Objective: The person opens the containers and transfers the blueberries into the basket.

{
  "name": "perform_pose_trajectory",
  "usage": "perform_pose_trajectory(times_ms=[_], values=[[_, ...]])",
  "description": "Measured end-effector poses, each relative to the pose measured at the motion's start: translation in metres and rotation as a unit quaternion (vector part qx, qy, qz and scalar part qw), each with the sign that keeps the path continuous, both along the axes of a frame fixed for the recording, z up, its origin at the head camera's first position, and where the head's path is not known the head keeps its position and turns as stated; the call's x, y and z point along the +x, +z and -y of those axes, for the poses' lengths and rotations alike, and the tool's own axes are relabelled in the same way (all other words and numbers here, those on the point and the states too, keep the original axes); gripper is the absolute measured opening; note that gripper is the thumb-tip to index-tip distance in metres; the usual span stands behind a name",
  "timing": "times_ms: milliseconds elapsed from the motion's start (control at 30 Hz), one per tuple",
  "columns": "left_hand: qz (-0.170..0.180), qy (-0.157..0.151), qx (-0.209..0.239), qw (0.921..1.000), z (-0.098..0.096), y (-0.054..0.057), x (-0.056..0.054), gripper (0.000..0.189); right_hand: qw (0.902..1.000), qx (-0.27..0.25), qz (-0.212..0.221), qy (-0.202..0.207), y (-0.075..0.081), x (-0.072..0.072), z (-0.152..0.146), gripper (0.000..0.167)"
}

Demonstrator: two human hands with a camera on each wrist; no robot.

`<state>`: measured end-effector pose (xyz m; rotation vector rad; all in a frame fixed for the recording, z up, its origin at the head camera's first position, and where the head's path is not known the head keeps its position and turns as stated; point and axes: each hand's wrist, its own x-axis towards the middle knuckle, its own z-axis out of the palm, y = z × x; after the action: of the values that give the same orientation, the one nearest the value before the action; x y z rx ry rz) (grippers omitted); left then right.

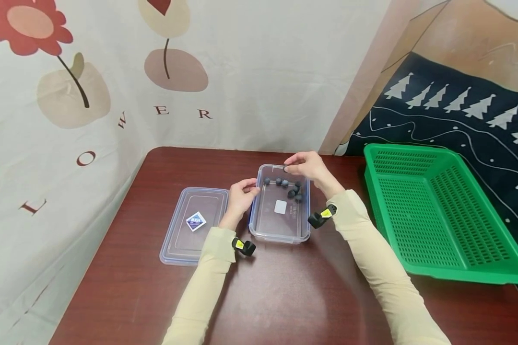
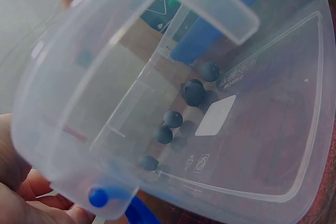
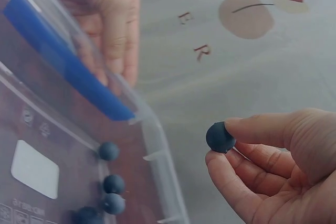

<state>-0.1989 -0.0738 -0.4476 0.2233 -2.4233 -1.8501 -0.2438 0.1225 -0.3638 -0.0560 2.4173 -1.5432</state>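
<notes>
Between my right hand's (image 1: 307, 167) thumb and fingertips a single blueberry (image 3: 220, 137) is pinched, close over the far end of a clear plastic container (image 1: 269, 225). The container stands lidless, with blue side latches. Several loose blueberries (image 2: 193, 93) lie on its floor, mostly towards the far end and the right wall. At the container's left side is my left hand (image 1: 240, 197), its fingers outside the wall and their tips right at the rim and latch. In the left wrist view the clear corner partly covers those fingers (image 2: 44, 200).
The clear lid (image 1: 177, 239) with a blue-edged rim and a diamond sticker lies flat left of the container, partly under my left forearm. A large green basket (image 1: 449, 273) stands at the right of the brown table (image 1: 267, 297). A printed cloth (image 1: 259, 96) hangs behind.
</notes>
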Motion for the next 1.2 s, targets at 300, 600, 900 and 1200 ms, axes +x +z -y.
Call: perform_pose_trajectory(times_ms=[300, 600, 900, 1200], values=[[0.004, -0.003, 0.002, 1.0, 0.0, 0.0, 0.001, 0.027, 0.9995, -0.002, -0.03, -0.014, 0.02, 0.006, -0.03, 0.028], [0.003, -0.004, 0.005, 1.0, -0.001, 0.001, 0.0, 0.029, 0.9964, -0.025, -0.058, -0.057, 0.037, 0.012, -0.076, 0.033], [0.015, -0.007, 0.006, 0.9998, -0.001, 0.0, 0.0, 0.029, 0.9882, -0.093, -0.068, -0.101, 0.037, 0.021, -0.132, 0.014], [0.014, -0.007, 0.006, 0.9999, -0.001, 0.0, 0.0, 0.03, 0.9722, -0.183, -0.05, -0.137, 0.029, 0.033, -0.18, 0.011]])
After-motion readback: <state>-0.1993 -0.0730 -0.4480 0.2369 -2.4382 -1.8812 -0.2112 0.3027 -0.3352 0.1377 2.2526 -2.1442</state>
